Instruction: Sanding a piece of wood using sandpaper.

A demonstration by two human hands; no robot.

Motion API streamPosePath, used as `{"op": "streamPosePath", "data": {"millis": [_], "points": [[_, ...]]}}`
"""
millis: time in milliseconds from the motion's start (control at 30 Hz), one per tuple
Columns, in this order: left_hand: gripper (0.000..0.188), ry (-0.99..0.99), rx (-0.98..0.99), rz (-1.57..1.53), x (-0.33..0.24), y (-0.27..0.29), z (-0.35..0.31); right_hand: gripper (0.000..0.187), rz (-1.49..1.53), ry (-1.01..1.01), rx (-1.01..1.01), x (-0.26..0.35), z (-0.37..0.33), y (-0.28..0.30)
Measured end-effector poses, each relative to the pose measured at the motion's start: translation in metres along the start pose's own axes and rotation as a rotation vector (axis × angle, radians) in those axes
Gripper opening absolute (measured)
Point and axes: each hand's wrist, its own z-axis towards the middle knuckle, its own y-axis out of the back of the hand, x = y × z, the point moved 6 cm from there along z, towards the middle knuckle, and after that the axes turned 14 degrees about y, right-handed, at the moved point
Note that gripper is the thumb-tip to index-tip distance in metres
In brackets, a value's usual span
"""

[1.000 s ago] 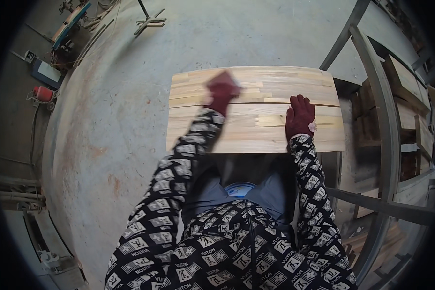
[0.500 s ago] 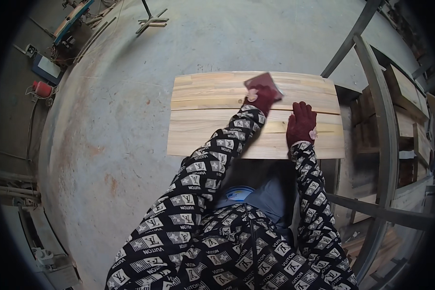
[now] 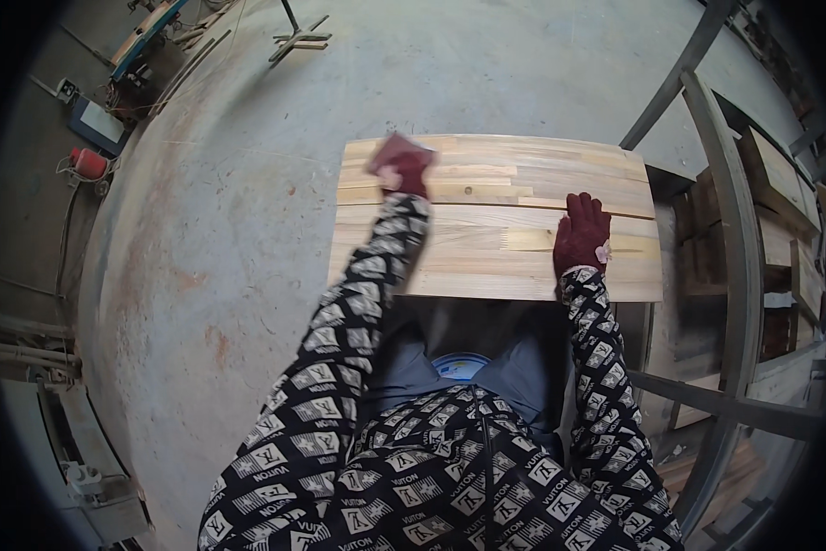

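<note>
Two pale, joined-strip wooden panels lie edge to edge in front of me, a far panel (image 3: 560,165) and a near panel (image 3: 459,253), with a narrow dark seam between them. My left hand (image 3: 407,174), in a dark red knit glove, presses a sheet of dark red sandpaper (image 3: 395,150) on the far panel close to its far left corner. Both are smeared by motion. My right hand (image 3: 582,234), gloved alike, rests flat on the panels' right part across the seam, fingers stretched out and holding nothing.
A grey metal rack (image 3: 730,230) with stacked wooden boards (image 3: 780,188) stands close on the right. Below the near panel a blue-and-white round lid or tub (image 3: 459,367) shows between my legs. A metal stand (image 3: 300,41) is far off; a red machine (image 3: 88,165) is at left.
My left hand has swept leftward along the far panel with the sandpaper, from about its middle to its left end. The right hand has stayed in place on the panels.
</note>
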Motion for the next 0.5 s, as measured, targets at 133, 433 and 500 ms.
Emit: {"op": "streamPosePath", "data": {"millis": [133,433,500], "points": [[0.041,-0.303,-0.04,-0.166,-0.145,-0.026,-0.109,0.039,0.078,-0.02,0.03,0.001,0.0,0.0],[0.045,0.016,0.391,-0.247,0.044,-0.026,-0.037,0.036,0.064,0.02,-0.005,0.001,0.0,0.002],[0.042,0.106,0.231,0.071,0.112,0.001,-0.016,0.036,0.053,0.026,-0.012,0.001,0.0,0.001]]}}
